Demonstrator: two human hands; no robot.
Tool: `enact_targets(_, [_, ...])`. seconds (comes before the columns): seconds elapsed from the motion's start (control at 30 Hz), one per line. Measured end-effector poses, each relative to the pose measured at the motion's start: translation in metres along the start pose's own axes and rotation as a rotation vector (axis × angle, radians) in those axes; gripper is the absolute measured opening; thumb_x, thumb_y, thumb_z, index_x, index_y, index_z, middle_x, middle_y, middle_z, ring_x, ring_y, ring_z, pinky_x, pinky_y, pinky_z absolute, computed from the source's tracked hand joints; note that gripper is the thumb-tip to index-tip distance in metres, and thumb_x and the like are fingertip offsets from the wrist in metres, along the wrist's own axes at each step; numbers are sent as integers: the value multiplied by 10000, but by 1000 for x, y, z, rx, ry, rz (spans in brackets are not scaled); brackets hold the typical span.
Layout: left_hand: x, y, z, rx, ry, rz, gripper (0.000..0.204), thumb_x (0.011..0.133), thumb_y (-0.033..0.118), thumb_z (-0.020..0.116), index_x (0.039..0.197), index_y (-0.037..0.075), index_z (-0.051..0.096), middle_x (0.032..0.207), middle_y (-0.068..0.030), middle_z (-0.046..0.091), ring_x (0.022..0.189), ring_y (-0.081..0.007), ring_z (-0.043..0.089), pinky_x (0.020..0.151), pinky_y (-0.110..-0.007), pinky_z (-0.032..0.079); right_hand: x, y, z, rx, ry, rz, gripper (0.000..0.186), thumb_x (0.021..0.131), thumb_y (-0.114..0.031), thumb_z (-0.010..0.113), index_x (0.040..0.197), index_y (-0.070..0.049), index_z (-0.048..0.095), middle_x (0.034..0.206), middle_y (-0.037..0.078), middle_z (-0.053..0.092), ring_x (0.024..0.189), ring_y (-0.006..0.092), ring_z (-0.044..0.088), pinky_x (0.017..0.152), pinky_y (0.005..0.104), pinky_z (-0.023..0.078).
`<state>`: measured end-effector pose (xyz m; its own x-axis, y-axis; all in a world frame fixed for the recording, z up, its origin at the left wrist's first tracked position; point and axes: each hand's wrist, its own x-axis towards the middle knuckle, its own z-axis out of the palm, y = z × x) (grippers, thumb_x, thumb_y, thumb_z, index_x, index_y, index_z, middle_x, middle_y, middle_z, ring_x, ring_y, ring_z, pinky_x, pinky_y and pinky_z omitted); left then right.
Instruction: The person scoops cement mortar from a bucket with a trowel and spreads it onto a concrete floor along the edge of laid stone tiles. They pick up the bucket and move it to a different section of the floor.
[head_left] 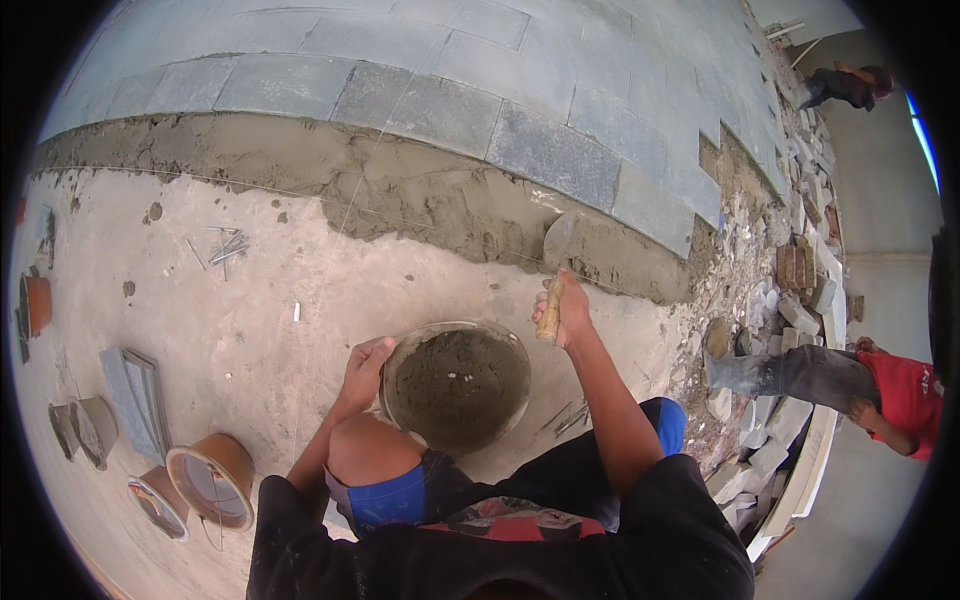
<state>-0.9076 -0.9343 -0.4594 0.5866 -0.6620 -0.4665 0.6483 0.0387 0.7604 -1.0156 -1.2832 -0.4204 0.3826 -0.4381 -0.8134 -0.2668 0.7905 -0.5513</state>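
Note:
My right hand (568,305) is closed round the wooden handle of a trowel (560,240). The trowel's blade lies over the wet grey mortar bed (420,200), close to its front edge. Between my knees stands a round bucket (513,352), with grey mortar (455,385) inside. At the bucket's left rim is my left hand (366,372), closed, thumb on top and fingers partly hidden. Beyond the mortar bed, rows of grey stone tiles (550,150) cover the floor. A thin string (410,222) stretches along the bed, and another crosses it.
Loose metal pins (228,247) lie on the bare floor to the left. Farther left are stacked tiles (135,400) and several buckets (215,475). Broken rubble (765,450) lines the right side, where a person in a red shirt (900,395) stands. Another person (845,87) is farther off.

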Motion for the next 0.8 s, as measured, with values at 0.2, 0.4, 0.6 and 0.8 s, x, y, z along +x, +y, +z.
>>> enact_targets(0.2, [-10, 34, -19, 43, 84, 69, 357, 1028, 260, 513, 796, 32, 658, 743, 43, 612, 669, -29, 488, 619, -228, 414, 1, 22, 81, -61, -8, -14, 414, 985, -482, 477, 992, -68, 457, 689, 71, 476, 529, 207, 505, 474, 392, 462])
enact_targets(0.4, [-6, 14, -27, 43, 181, 147, 373, 1019, 252, 519, 726, 54, 636, 691, 65, 562, 631, -28, 448, 583, -231, 378, 9, 37, 131, -86, -64, -14, 384, 986, -472, 481, 964, -93, 433, 696, 78, 482, 534, 217, 508, 475, 395, 459])
enact_targets(0.6, [-9, 22, -10, 100, 257, 193, 366, 1010, 239, 530, 713, 50, 630, 684, 60, 552, 618, -36, 443, 564, -239, 372, 8, 29, 118, -205, -96, -9, 375, 988, -455, 492, 961, -84, 447, 727, 84, 496, 551, 219, 515, 484, 409, 468])
enact_targets(0.8, [-9, 27, -2, 85, 240, 206, 342, 994, 225, 548, 719, 43, 640, 682, 54, 560, 615, -39, 450, 564, -239, 380, -1, 30, 111, -429, -169, -88, 397, 974, -450, 530, 1012, -57, 490, 717, 68, 501, 549, 204, 524, 485, 394, 474])
